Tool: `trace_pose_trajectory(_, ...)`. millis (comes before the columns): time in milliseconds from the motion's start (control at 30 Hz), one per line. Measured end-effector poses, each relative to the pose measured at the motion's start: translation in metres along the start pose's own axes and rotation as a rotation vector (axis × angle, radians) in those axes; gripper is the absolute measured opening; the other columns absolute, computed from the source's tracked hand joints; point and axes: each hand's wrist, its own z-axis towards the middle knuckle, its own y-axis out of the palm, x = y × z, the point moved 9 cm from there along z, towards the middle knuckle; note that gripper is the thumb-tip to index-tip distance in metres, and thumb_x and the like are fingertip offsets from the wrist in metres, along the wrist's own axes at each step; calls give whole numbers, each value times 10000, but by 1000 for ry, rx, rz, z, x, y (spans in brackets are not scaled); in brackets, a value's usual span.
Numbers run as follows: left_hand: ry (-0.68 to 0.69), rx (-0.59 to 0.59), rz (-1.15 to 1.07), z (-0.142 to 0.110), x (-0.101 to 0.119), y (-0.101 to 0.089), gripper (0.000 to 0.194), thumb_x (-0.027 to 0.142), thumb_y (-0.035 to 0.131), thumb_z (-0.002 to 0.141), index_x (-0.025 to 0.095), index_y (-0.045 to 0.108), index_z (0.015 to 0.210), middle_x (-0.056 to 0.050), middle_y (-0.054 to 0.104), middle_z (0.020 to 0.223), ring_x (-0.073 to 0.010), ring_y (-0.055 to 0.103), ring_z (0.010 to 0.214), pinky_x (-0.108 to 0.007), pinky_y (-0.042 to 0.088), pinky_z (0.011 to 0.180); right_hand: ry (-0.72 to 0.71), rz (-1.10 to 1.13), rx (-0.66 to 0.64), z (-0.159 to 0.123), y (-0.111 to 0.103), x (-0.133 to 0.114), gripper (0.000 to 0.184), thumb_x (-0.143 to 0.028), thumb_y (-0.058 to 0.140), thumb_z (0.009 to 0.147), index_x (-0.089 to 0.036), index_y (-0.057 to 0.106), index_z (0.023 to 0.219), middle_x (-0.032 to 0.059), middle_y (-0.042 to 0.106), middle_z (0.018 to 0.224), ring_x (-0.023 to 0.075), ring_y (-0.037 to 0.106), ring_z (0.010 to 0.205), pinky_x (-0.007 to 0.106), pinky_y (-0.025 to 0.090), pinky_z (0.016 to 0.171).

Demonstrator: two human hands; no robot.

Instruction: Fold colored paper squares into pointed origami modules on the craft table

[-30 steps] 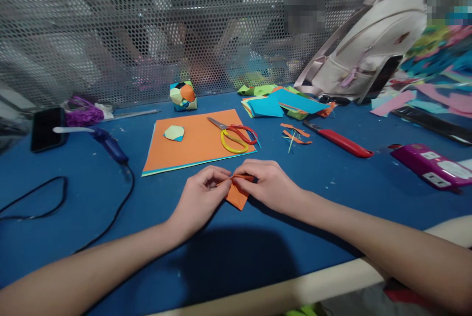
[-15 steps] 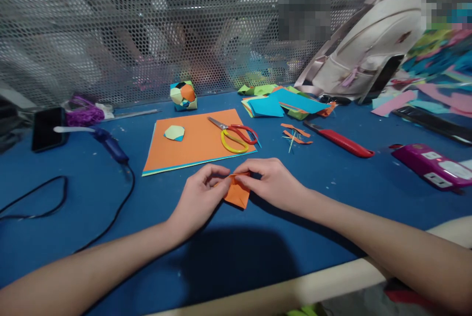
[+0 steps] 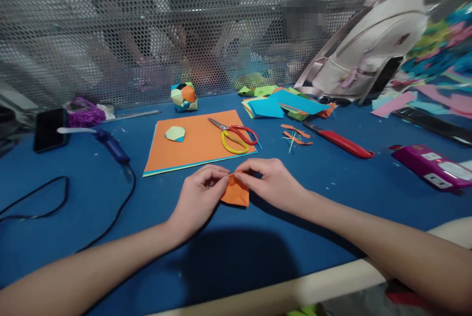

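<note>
Between my hands is a small folded piece of orange paper [image 3: 237, 194], held above the blue table. My left hand [image 3: 201, 193] pinches its upper left edge between thumb and fingers. On the upper right edge, my right hand [image 3: 268, 178] has a matching pinch, with the thumb tip close to the left one. The paper's lower part hangs towards me; its top edge is partly hidden by my fingers. Just beyond lie scissors [image 3: 236, 136] with one red and one yellow handle, on a stack of orange sheets [image 3: 188, 156]. A pale green and blue folded piece [image 3: 175, 133] rests there too.
A multicoloured paper ball [image 3: 184, 97] stands at the back. To the left are a corded blue glue gun [image 3: 112, 146] and a phone [image 3: 50, 129]. On the right lie paper scraps [image 3: 296, 134], a red-handled cutter [image 3: 346, 144], a purple case [image 3: 431, 166] and a backpack [image 3: 376, 50].
The orange paper has turned between my fingers: its lower corner has swung right, and it now shows a flatter, squarer face. Both hands have stayed almost in place.
</note>
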Motion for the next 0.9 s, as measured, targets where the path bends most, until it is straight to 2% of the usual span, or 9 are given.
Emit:
trace_pose_trajectory(167, -71, -73, -9, 1, -4, 6, 166, 295, 594, 777, 157, 685, 772, -48, 695, 864, -165, 613, 801, -264, 466, 743, 28, 34, -29, 0, 1, 2, 135, -170, 551, 801, -168, 675, 748, 5, 685, 711, 109, 592, 641, 221, 431, 613)
trace_pose_trajectory(300, -87, -23, -66, 3, -7, 1, 182, 321, 606, 768, 156, 677, 733, -35, 695, 798, -160, 607, 760, -258, 467, 716, 103, 95, -49, 1, 2, 6, 134, -227, 568, 778, -153, 670, 823, 11, 660, 719, 116, 561, 644, 229, 434, 602)
trace_pose_trajectory(433, -140, 33, -108, 2, -13, -3, 186, 330, 628, 745, 150, 661, 707, -34, 684, 797, -153, 594, 749, -250, 464, 695, 194, 140, -93, 1, 6, 14, 189, -262, 512, 809, -141, 654, 776, 6, 630, 685, 101, 519, 599, 218, 405, 555)
trace_pose_trajectory(667, -177, 19, -191, 0, -16, 0, 186, 306, 645, 717, 143, 617, 631, -44, 661, 846, -152, 591, 789, -251, 460, 723, 215, 115, -81, 2, 5, 17, 206, -250, 513, 804, -141, 664, 714, -1, 628, 651, 101, 521, 596, 215, 388, 555)
trace_pose_trajectory(900, -189, -8, -225, 0, -18, 3, 195, 314, 650, 711, 144, 602, 631, -51, 647, 869, -150, 589, 799, -252, 467, 720, 243, 192, -92, 2, 6, 18, 210, -237, 511, 806, -146, 700, 797, 13, 693, 757, 123, 590, 681, 222, 437, 617)
